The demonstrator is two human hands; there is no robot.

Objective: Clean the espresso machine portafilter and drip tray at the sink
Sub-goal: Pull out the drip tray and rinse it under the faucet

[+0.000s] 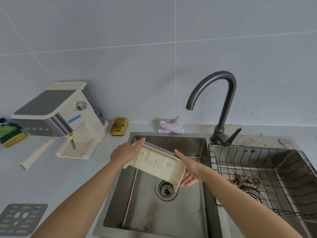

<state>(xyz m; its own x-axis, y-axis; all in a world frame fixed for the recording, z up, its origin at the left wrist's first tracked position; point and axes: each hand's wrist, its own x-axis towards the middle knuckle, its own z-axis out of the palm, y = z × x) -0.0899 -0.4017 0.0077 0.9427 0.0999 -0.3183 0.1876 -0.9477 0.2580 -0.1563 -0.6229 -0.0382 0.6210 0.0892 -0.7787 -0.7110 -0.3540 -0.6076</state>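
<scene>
The cream drip tray (157, 162) is held tilted over the left basin of the steel sink (171, 219), its underside facing me and its lower corner above the drain (166, 190). My left hand (126, 152) grips its left end. My right hand (187, 169) grips its right end from behind. The cream and steel espresso machine (63, 115) stands on the counter at the left. A white handle, likely the portafilter's (36, 154), sticks out from under the machine. The tray's metal grate (21, 219) lies on the counter at the bottom left.
A dark gooseneck faucet (221, 107) stands behind the sink; no water runs. The right basin holds a wire rack (264, 179) with brown coffee grounds beneath. A yellow sponge (119, 126) and a white cloth (169, 126) lie against the wall. More sponges (12, 135) sit at the far left.
</scene>
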